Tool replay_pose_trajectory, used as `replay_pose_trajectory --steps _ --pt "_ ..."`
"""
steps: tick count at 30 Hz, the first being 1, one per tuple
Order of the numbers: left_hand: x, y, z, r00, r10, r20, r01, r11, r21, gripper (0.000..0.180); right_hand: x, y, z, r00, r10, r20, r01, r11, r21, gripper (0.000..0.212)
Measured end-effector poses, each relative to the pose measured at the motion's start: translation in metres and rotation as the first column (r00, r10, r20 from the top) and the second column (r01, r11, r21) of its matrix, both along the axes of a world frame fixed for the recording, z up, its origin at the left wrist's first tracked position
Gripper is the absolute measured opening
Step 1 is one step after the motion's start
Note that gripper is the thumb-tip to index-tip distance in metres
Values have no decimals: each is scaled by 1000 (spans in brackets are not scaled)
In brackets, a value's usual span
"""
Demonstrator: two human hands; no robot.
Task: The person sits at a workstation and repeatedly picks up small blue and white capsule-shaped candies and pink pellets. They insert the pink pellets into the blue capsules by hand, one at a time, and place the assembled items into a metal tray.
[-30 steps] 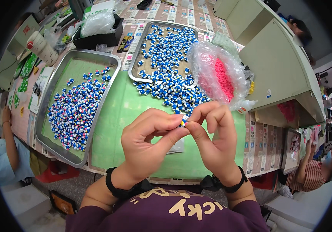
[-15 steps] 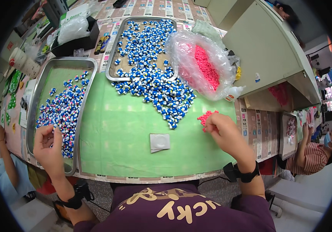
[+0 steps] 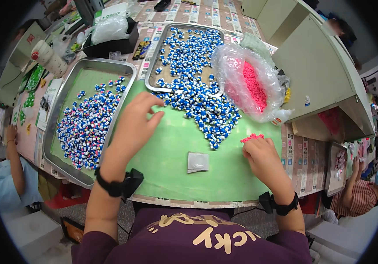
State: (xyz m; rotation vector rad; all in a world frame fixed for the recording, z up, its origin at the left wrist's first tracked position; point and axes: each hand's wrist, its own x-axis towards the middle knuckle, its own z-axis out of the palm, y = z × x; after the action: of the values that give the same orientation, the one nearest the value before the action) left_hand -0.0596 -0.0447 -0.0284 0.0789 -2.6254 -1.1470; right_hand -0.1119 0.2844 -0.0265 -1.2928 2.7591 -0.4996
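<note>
My left hand (image 3: 137,121) is above the green mat (image 3: 167,176), between the left tray and the heap of small blue-and-white pieces (image 3: 198,103). Its thumb and forefinger stand apart with nothing visible between them. On the right, my right hand (image 3: 263,159) is closed, fingers curled down beside a little pile of pink pieces (image 3: 252,137); whatever its fingertips hold is hidden. A small pale square pad (image 3: 198,162) with a roundish shiny patch lies between the hands. Blue, white and pink pieces (image 3: 85,127) are gathered in the left metal tray (image 3: 129,72).
The back metal tray (image 3: 156,53) spills its pieces onto the mat. Beside it sits a clear plastic bag (image 3: 231,72) of pink pieces, with a white bottle (image 3: 281,116) near it. A grey cabinet (image 3: 325,66) borders the right. Other people sit at both sides.
My left hand has left the left tray and moved right, its thumb and forefinger now apart. My right hand has lowered slightly by the pink pile. The whole view has shifted somewhat.
</note>
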Motion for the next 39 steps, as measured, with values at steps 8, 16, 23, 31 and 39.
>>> replay_pose_trajectory --steps 8,16,23,31,39 --pt "-30 37 -26 957 -289 18 290 954 -81 21 -4 -2 4 997 62 -44 -58 994 89 10" --pt "-32 40 -36 969 -241 45 245 952 -181 20 -2 -12 -1 979 83 187 -71 995 -68 15" --pt "4 38 10 955 -295 40 246 857 452 10 -5 -21 23 927 141 347 -41 959 -281 19" --pt "34 68 32 896 -444 -2 122 242 963 16 25 -80 50 908 290 303 41 659 -751 25" --pt "40 68 27 919 -389 58 94 361 928 17 22 -85 45 966 250 68 -132 702 -700 25"
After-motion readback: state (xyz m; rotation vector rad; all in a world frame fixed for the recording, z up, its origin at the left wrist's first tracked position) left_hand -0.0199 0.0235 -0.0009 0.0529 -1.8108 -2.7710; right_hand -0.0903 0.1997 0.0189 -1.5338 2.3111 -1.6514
